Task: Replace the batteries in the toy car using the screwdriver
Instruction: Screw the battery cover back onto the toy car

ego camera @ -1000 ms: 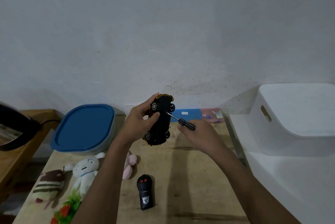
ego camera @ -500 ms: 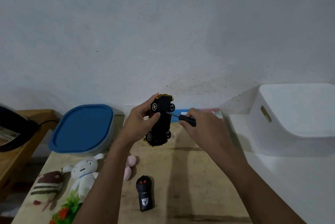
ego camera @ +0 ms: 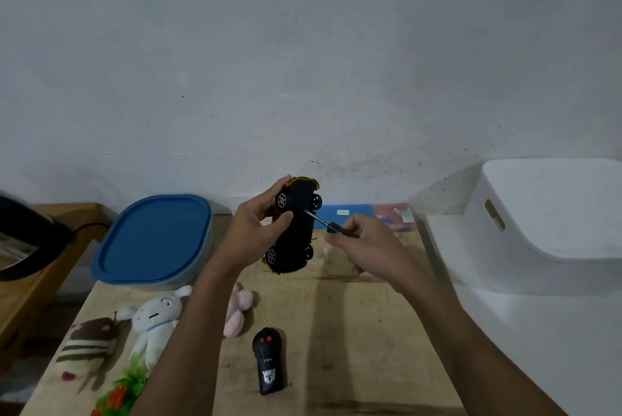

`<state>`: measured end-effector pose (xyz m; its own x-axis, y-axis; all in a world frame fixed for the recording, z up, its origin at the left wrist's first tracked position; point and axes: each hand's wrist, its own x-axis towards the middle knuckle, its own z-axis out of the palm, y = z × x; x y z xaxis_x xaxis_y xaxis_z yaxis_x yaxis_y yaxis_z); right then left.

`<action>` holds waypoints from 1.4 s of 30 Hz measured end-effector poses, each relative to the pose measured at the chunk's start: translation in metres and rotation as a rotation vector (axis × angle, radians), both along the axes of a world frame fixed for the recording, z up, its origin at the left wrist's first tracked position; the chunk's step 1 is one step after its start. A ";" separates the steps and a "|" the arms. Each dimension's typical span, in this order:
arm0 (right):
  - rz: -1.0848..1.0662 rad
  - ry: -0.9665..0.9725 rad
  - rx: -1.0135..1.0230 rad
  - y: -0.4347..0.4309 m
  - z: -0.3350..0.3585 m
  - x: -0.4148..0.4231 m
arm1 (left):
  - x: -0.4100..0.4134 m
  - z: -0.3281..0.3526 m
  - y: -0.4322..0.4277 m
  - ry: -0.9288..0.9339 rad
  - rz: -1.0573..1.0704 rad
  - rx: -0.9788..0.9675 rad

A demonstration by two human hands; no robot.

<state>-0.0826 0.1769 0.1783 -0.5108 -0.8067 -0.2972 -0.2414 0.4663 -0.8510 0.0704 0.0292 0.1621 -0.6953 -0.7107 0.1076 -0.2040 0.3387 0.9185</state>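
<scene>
Toy car (ego camera: 298, 227) is up off the table (ego camera: 353, 331), mid-frame, in the left hand (ego camera: 255, 230).

Nearest to us: both forearms come in from the bottom edge. Between them a black remote (ego camera: 267, 365) w/ two red buttons lies flat on the wood. Left of it, a green/orange plastic plant bit (ego camera: 124, 388), a brown striped plush (ego camera: 87, 348), a white plush (ego camera: 154, 324) and a pink plush (ego camera: 237, 314), the pink one partly hidden by the left arm.

Mid depth: left hand grips the car, thumb on the black underside, fingers round the gold body. Car stands on end, underside facing us, all 4 wheels visible. Right hand (ego camera: 367, 247) pinches the screwdriver (ego camera: 331, 225) by its dark handle w/ fingertips. Shaft slants up-left and its tip touches the underside just below the upper wheels. We can't make out a screw or batt. cover.

Further back: blue-lidded container (ego camera: 154, 240) at the table's left rear, a blue box (ego camera: 350, 212) and a pink pack (ego camera: 393, 213) against the wall. White bin (ego camera: 552, 210) w/ a handle slot sits on a white surface at right. Dark curved object (ego camera: 27, 237) on a wooden stand at far left, unclear what it is.
</scene>
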 end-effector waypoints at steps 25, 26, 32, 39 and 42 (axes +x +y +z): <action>-0.020 0.221 -0.095 0.005 -0.001 0.000 | 0.001 0.006 0.010 -0.014 0.005 -0.054; -0.021 0.228 -0.095 0.006 -0.001 0.001 | 0.000 0.007 0.011 -0.019 0.004 -0.062; -0.150 -0.970 -0.025 0.014 -0.005 0.004 | 0.002 -0.002 0.018 -0.002 0.000 -0.040; -0.070 -0.244 -0.048 0.011 -0.006 0.005 | 0.002 0.003 0.015 0.006 0.005 -0.049; 0.026 0.058 -0.024 0.012 -0.001 0.001 | 0.005 0.004 0.016 0.001 0.003 -0.054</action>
